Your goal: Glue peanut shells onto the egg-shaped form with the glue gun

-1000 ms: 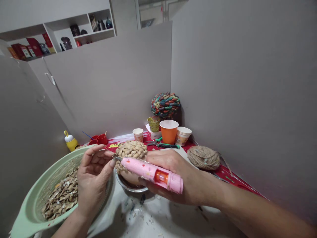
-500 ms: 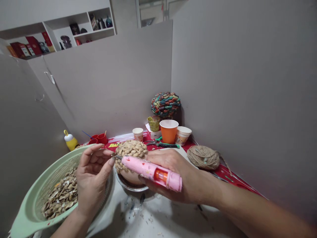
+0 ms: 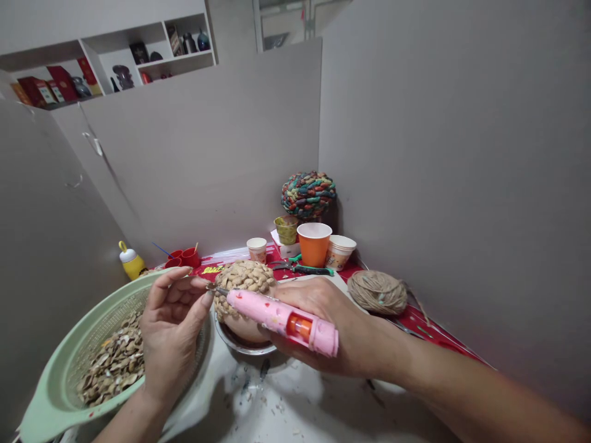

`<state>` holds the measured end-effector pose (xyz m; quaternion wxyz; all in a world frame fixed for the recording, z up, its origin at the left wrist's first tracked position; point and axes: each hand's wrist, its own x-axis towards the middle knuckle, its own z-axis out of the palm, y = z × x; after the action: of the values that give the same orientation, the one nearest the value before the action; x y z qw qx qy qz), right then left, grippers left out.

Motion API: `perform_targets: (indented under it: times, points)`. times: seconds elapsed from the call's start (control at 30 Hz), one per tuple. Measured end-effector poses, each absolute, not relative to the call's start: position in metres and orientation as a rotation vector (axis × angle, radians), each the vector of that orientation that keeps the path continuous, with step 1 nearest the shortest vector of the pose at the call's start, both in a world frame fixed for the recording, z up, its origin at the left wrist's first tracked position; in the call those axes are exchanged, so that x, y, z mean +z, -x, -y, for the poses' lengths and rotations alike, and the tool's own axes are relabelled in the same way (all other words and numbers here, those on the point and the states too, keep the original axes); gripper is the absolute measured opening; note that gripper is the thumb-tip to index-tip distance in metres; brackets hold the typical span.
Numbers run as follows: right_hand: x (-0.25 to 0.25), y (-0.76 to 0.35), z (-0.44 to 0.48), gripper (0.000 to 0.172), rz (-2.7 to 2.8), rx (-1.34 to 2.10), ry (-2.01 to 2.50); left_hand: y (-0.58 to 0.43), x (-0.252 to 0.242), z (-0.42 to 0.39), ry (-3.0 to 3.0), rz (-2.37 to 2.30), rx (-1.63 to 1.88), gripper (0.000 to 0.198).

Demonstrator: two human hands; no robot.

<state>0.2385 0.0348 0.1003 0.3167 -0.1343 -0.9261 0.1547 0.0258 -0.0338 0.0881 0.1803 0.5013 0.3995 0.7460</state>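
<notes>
My right hand (image 3: pixel 318 314) is closed around a pink glue gun (image 3: pixel 265 312), its metal nozzle pointing left. Between thumb and fingertips, my left hand (image 3: pixel 173 326) pinches a small peanut shell piece (image 3: pixel 211 287), right at the nozzle tip. Behind the glue gun, a rounded form (image 3: pixel 244 277) covered on top with peanut shells rests in a metal bowl (image 3: pixel 252 352); its lower part is bare and smooth. The glue gun and my right hand hide part of it. Beside my left hand stands a green colander (image 3: pixel 50 381) holding many loose shells (image 3: pixel 113 366).
A ball of twine (image 3: pixel 377 292) lies at the right. Behind are an orange cup (image 3: pixel 314 246), paper cups (image 3: pixel 340 252), green-handled pliers (image 3: pixel 314 270), red cups (image 3: pixel 190 257) and a multicoloured woven-looking ball (image 3: pixel 308 194). Grey panels (image 3: pixel 452 154) enclose the table. Scraps dot the white surface (image 3: pixel 277 412).
Almost nothing differs. The glue gun and both hands hold the same position, with the nozzle still at the shell piece.
</notes>
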Motion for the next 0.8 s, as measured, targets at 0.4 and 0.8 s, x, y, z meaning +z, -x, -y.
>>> perform_targets:
  times: [0.4, 0.8]
  points:
    - [0.1009, -0.2399, -0.0352, 0.029, 2.387, 0.340, 0.329, -0.0275, 0.0934, 0.0338, -1.290, -1.013, 2.107, 0.036]
    - [0.1046, -0.2412, -0.0327, 0.030, 2.418, 0.319, 0.317, -0.0292, 0.0958, 0.0336, -1.280, -1.037, 2.133, 0.036]
